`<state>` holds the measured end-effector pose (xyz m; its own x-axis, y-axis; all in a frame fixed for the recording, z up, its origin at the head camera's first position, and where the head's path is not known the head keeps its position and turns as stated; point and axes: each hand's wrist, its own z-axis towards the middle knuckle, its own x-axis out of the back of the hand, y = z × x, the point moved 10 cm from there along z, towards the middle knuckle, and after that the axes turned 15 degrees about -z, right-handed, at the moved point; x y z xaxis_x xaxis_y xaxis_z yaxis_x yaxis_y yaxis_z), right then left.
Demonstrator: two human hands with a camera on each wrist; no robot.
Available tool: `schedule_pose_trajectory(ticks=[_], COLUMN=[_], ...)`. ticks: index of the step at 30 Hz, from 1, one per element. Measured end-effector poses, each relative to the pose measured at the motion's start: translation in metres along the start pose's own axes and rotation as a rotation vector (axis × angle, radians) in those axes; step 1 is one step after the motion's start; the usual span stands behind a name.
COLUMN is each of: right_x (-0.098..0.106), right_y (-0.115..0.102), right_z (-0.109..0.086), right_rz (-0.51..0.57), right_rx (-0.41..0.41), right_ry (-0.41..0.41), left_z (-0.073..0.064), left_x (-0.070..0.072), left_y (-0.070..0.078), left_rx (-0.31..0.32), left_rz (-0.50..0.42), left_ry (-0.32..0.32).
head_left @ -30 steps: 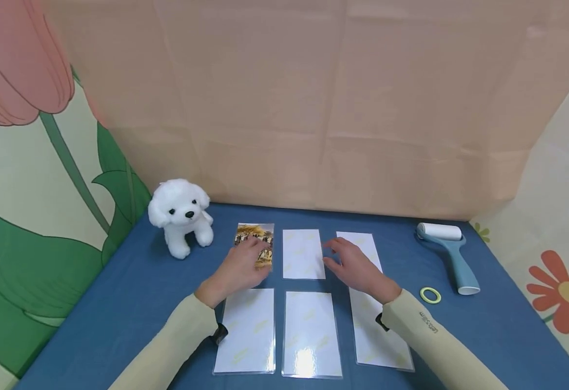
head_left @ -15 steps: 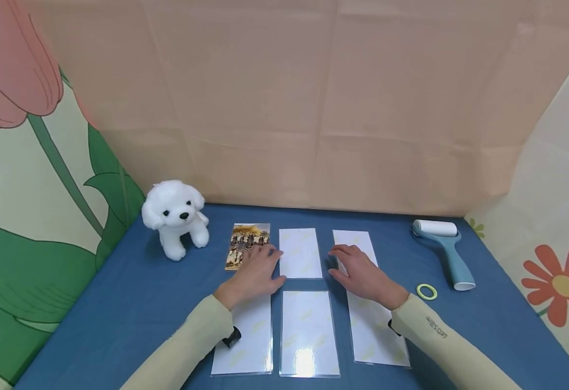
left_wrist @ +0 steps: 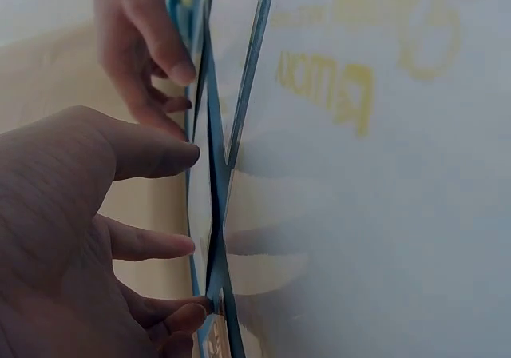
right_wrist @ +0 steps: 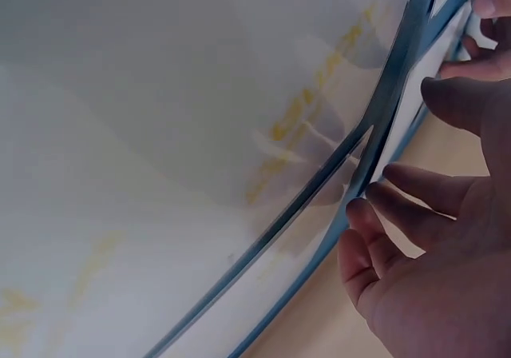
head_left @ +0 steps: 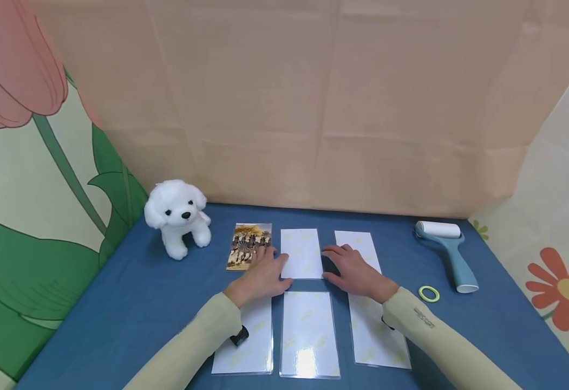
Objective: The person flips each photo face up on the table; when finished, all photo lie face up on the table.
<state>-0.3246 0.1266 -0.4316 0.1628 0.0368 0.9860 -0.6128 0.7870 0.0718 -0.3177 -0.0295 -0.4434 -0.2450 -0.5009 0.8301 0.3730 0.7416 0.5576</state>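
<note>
Both hands hover over the upper row of laminated cards on a blue cloth. Between them lies a white-backed middle card [head_left: 301, 252]. My left hand [head_left: 261, 276] is at its left edge, its fingertips partly over the face-up zebra picture card [head_left: 241, 246]. At the middle card's right edge is my right hand [head_left: 357, 274], overlapping the white upper right card [head_left: 362, 242]. In the left wrist view, the left hand's thumb and fingers [left_wrist: 152, 242] are spread apart; nothing shows gripped. The right hand's fingers [right_wrist: 423, 190] are gently bent in the right wrist view, also without a visible grip.
White-backed cards lie nearer: lower left card [head_left: 255, 352], lower middle card [head_left: 308, 330] and lower right card [head_left: 379, 341]. A white plush dog [head_left: 177, 216] stands at left. To the right are a blue-handled lint roller [head_left: 452, 257] and a yellow-green ring [head_left: 421, 297].
My left hand has moved right, off most of the zebra picture card, to the middle card's left edge. The right hand has stayed near its right edge. The cards lie as before.
</note>
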Motion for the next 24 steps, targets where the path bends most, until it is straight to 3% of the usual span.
schedule_pose_trajectory(ticks=[10, 24], right_x=[-0.009, -0.01], right_y=[-0.001, -0.003], right_z=[0.006, 0.011], right_rz=[0.001, -0.026], right_rx=[-0.006, -0.006], right_ry=[-0.061, -0.111], left_z=[0.003, 0.012], left_x=[-0.003, 0.013], left_y=[0.001, -0.004], left_rx=[0.034, 0.077], left_rz=[-0.059, -0.359], left_ry=[-0.003, 0.094])
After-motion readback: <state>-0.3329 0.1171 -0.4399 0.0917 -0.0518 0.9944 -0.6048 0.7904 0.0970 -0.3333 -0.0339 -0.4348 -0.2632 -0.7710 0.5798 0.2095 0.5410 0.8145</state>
